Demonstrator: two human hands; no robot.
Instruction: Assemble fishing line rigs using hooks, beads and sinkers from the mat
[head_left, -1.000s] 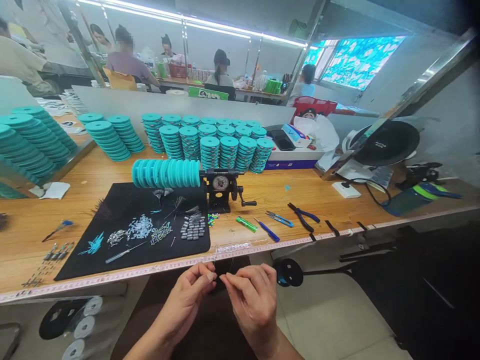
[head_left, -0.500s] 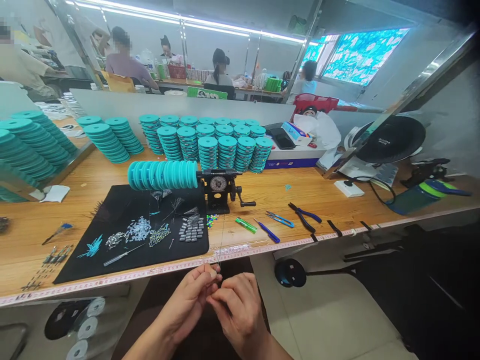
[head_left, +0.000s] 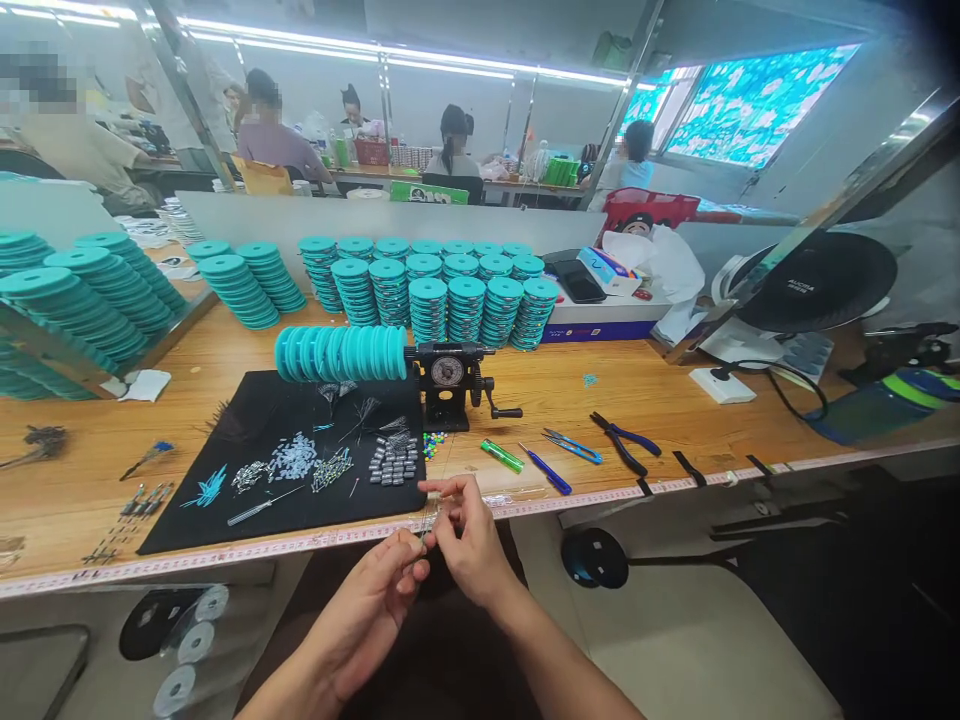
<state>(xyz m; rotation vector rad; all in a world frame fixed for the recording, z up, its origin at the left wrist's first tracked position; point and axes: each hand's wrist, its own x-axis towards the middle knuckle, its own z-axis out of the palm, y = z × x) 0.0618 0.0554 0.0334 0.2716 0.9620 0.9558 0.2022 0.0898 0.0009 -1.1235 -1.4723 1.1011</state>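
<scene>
My left hand (head_left: 379,600) is closed in a pinch just off the table's front edge, holding a thin dark line. Beside it my right hand (head_left: 476,545) has its index finger stretched to the left above the line, while its thumb and other fingers are curled together; whatever lies between them is too small to make out. Behind the hands a black hand-crank winder (head_left: 448,375) stands on the table, with a row of turquoise foam spools (head_left: 341,353) on its shaft. A black mat (head_left: 259,420) carries grey cylindrical weights (head_left: 394,460), clear small sleeves (head_left: 294,456) and metal swivels (head_left: 251,475).
To the right lie a green lighter (head_left: 502,456), a blue pen-like tool (head_left: 550,472), thread snips (head_left: 574,446) and pliers (head_left: 625,442). Stacked turquoise spools (head_left: 465,290) line the back. A measuring tape (head_left: 315,540) runs along the front edge. Several people sit at benches beyond.
My right hand has risen toward the table edge and stretched out its index finger. My left hand keeps its pinch. The view has shifted slightly, so the bench appears farther right.
</scene>
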